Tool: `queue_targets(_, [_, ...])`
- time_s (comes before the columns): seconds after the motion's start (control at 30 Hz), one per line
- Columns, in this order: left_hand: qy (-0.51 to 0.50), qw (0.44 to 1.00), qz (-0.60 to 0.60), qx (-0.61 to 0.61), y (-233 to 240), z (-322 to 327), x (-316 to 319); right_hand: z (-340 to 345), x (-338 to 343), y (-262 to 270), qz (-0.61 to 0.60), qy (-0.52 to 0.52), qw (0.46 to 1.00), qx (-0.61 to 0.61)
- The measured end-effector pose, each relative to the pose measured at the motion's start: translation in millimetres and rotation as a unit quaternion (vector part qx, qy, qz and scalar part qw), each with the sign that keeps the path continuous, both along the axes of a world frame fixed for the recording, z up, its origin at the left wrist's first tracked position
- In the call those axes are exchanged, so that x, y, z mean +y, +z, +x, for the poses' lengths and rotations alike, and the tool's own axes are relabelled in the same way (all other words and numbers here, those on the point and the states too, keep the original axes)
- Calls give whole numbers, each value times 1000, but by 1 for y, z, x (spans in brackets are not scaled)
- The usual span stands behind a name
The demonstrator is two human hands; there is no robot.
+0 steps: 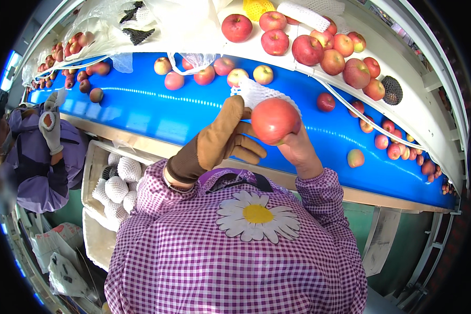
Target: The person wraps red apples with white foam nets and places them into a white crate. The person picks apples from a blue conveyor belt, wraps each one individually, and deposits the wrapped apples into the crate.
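Observation:
Before my chest, my bare right hand (298,151) holds a large red apple (274,121) from below and behind. A white foam fruit net (259,93) stretches along the apple's far upper side. My left hand (225,137), in a brown glove, is just left of the apple; its thumb points up by the net and its fingers are spread. Whether the left fingers pinch the net's edge is hidden. Beneath both hands runs a blue conveyor belt (161,112) with loose apples on it.
Apples, foam nets and plastic film lie on the white shelf (204,43) beyond the belt. At my left stands a white foam crate (88,176) with several net-wrapped fruits (117,189). A co-worker (55,157) in purple, further left, holds a wrapped fruit. The belt's near side has a wooden edge (361,194).

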State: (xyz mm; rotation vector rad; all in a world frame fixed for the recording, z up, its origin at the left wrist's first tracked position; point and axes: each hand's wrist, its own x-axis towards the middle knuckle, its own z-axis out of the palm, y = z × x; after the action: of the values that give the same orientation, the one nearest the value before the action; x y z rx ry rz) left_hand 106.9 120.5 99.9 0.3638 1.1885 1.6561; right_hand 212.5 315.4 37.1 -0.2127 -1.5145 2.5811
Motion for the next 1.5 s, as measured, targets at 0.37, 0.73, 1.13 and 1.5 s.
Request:
queue_targets(0.37, [-103,925,180,-318,-69,-9,-11,-38,-40,6,-447,81,891,8])
queue_targets(0.73, [35,940,218,-259,-93,-23,-63,-76,-90,41,-534,211,817,62])
queue_targets(1.13, [48,924,268,-269,-78,-26,-85,-89,-107,51,-609,263,748,26])
queue_targets(1.5, [129,942,239,-196,-43,-24,-98,-66,-69,4,-237,304,923,17])
